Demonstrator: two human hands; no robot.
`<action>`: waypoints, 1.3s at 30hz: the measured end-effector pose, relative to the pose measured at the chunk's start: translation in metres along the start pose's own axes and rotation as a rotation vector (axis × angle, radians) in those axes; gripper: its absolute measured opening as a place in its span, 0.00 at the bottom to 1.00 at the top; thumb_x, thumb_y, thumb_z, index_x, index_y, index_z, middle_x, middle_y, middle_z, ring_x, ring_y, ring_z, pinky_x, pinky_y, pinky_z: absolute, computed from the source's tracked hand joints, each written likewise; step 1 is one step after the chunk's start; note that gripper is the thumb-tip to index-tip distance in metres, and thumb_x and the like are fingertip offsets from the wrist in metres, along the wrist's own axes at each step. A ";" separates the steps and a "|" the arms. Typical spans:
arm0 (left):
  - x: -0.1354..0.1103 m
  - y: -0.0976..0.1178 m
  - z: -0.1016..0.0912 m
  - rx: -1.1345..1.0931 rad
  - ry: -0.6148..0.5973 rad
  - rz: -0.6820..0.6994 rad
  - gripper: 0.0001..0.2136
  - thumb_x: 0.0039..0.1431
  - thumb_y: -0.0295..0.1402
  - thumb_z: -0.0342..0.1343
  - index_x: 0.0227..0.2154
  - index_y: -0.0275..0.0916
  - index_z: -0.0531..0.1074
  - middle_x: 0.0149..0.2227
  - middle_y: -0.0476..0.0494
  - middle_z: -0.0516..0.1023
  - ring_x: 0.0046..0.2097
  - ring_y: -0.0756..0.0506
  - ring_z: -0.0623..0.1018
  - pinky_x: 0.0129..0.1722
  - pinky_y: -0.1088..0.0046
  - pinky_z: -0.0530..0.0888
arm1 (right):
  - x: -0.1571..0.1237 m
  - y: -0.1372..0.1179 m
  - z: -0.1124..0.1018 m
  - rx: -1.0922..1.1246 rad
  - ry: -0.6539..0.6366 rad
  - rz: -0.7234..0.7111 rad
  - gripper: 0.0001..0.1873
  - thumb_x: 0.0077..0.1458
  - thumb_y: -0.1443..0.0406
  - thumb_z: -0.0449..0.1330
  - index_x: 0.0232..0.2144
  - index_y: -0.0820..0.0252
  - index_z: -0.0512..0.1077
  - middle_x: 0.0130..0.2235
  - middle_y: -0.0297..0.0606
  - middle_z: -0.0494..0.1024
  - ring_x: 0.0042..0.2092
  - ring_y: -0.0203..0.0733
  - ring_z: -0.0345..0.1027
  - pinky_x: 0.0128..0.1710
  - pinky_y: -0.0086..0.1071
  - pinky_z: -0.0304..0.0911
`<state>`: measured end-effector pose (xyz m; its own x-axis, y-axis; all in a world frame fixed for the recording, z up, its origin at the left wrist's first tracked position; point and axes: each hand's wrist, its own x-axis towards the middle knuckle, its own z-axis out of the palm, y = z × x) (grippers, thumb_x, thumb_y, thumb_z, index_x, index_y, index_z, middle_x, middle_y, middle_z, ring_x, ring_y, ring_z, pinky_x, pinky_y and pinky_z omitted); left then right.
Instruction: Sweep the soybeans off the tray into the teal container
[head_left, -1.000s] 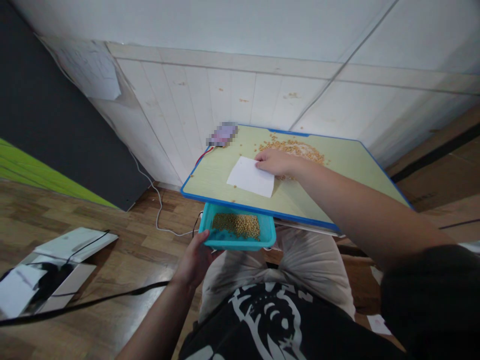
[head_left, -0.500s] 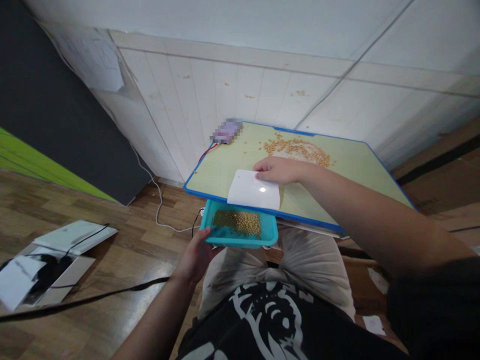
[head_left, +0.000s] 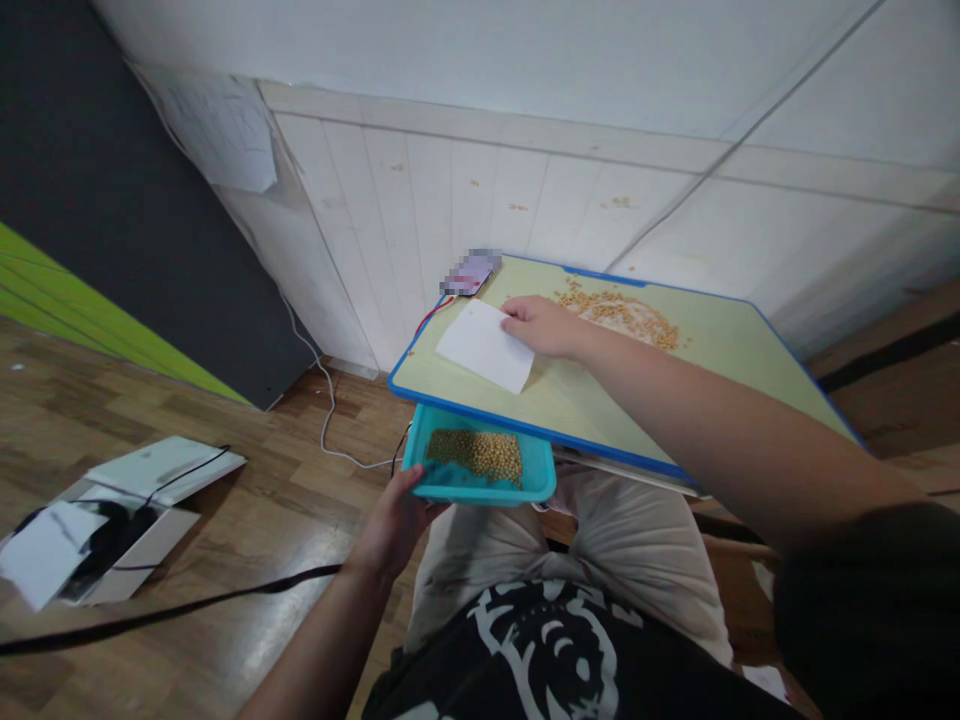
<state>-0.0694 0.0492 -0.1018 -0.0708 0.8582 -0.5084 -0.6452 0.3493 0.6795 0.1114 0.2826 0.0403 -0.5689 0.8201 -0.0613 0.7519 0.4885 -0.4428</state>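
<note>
My left hand [head_left: 397,518] grips the near left corner of a teal plastic tray [head_left: 538,470], thumb over its rim and fingers hidden underneath. Soybeans [head_left: 491,452] lie in the tray, which sits just below the front edge of a small green table [head_left: 600,400] with a blue border. Above the tabletop, my right hand [head_left: 541,325] pinches a white card [head_left: 486,345] by its right side; the card is tilted. Beyond that hand, more soybeans [head_left: 600,303] are spread around a pale patch on the table.
A phone [head_left: 471,272] with a red cord lies at the table's far left corner, against the white panelled wall [head_left: 420,200]. An open white box [head_left: 150,550] with black cables stands on the wooden floor at left. A black strap [head_left: 247,592] crosses the lower left.
My right hand has drawn the white card back from the table's front edge, further onto the tabletop, and turned it. The left hand still holds the tray. The view has shifted slightly.
</note>
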 end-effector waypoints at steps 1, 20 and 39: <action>0.001 0.000 -0.003 -0.003 -0.001 0.003 0.25 0.54 0.43 0.65 0.54 0.41 0.77 0.52 0.38 0.85 0.58 0.32 0.80 0.57 0.52 0.76 | 0.006 -0.003 0.001 -0.027 0.012 0.001 0.13 0.66 0.67 0.53 0.43 0.63 0.77 0.45 0.47 0.82 0.42 0.43 0.71 0.42 0.33 0.63; -0.003 0.023 -0.028 -0.007 0.103 0.102 0.27 0.52 0.42 0.66 0.55 0.40 0.76 0.54 0.37 0.83 0.58 0.33 0.80 0.52 0.57 0.79 | 0.067 -0.038 0.018 -0.037 -0.233 -0.149 0.21 0.60 0.72 0.56 0.52 0.63 0.80 0.49 0.45 0.84 0.45 0.42 0.76 0.40 0.29 0.63; -0.002 0.029 -0.034 0.013 0.068 0.070 0.24 0.52 0.44 0.67 0.51 0.41 0.78 0.55 0.39 0.83 0.57 0.34 0.80 0.53 0.56 0.78 | 0.018 -0.035 0.011 0.033 -0.223 -0.391 0.06 0.60 0.69 0.56 0.30 0.59 0.69 0.34 0.37 0.75 0.37 0.40 0.65 0.38 0.33 0.58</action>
<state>-0.1134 0.0444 -0.0990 -0.1670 0.8534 -0.4938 -0.6269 0.2946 0.7212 0.0710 0.2769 0.0444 -0.8689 0.4895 -0.0734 0.4568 0.7361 -0.4994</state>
